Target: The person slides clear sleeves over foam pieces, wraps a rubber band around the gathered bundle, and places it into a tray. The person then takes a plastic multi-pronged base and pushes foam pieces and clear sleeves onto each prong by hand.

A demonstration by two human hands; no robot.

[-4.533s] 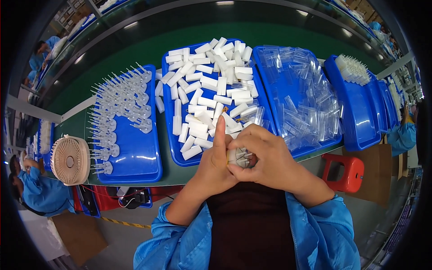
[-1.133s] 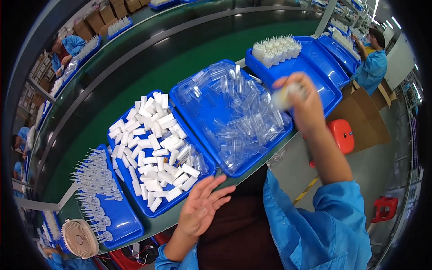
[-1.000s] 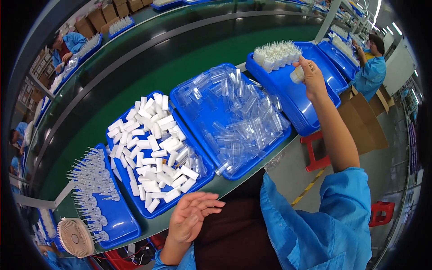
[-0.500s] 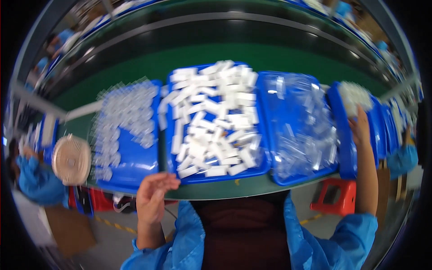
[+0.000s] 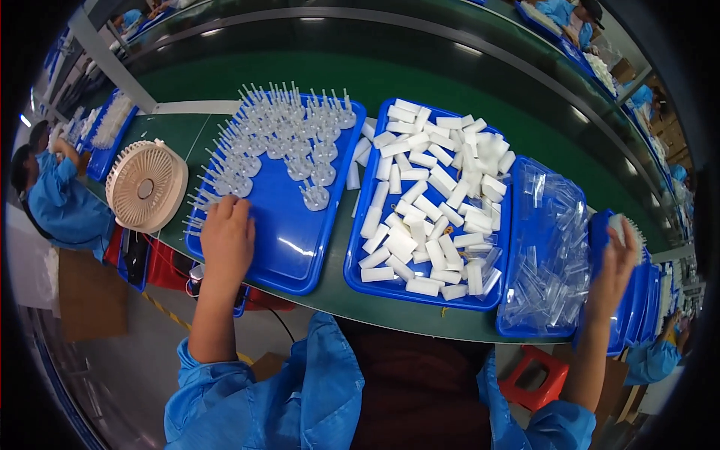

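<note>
My left hand is over the near left part of a blue tray. Its fingers are bent together, and what lies under their tips is hidden. Clear plastic discs with upright stems fill the far and left parts of that tray. On the far right, my right hand reaches to a whitish bundle of small pieces at a blue tray. Its fingertips are at the bundle but blurred, so any grip is unclear.
A middle blue tray holds many white blocks. Clear plastic sleeves lie in the tray beside it. A peach round fan stands on the left; a red stool is below the bench. Other people work nearby.
My view has swung left, so the trays sit further right. The left hand has moved from the bench's front edge onto the tray of stemmed discs. The right hand stays by the whitish bundle.
</note>
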